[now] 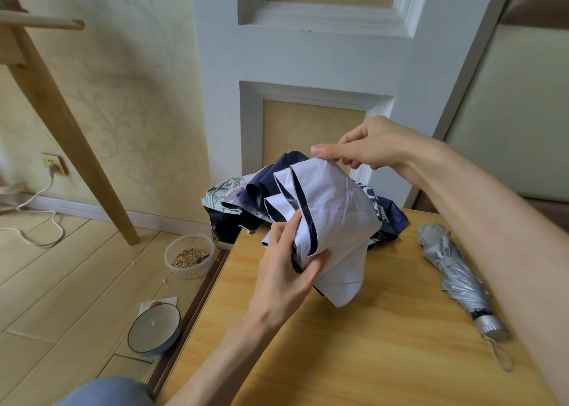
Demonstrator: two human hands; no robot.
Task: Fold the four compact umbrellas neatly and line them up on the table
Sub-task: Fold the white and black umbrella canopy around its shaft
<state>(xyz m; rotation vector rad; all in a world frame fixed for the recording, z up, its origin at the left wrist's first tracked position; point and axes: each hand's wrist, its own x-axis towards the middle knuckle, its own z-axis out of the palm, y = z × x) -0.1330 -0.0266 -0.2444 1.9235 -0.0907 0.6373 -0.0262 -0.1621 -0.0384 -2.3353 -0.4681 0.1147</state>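
Note:
A pale lilac umbrella (pixel 335 208) with a black lining is held above the wooden table (pixel 385 328). My left hand (pixel 286 270) grips its bunched lower folds. My right hand (pixel 369 147) pinches the top edge of one fabric panel. Behind it, at the table's far edge, lie a navy umbrella (pixel 389 218) with white lettering and a floral-printed umbrella (pixel 224 193), both loose and unfolded. A silver umbrella (pixel 455 270) lies wrapped up at the right side of the table, handle and wrist loop toward me.
On the floor to the left stand a clear plastic tub of grain (pixel 189 256) and a blue-rimmed bowl (pixel 154 328). A wooden leg (pixel 70 128) slants down at the left. A white panelled door (pixel 308 67) stands behind the table. A cable (pixel 37 221) trails along the floor.

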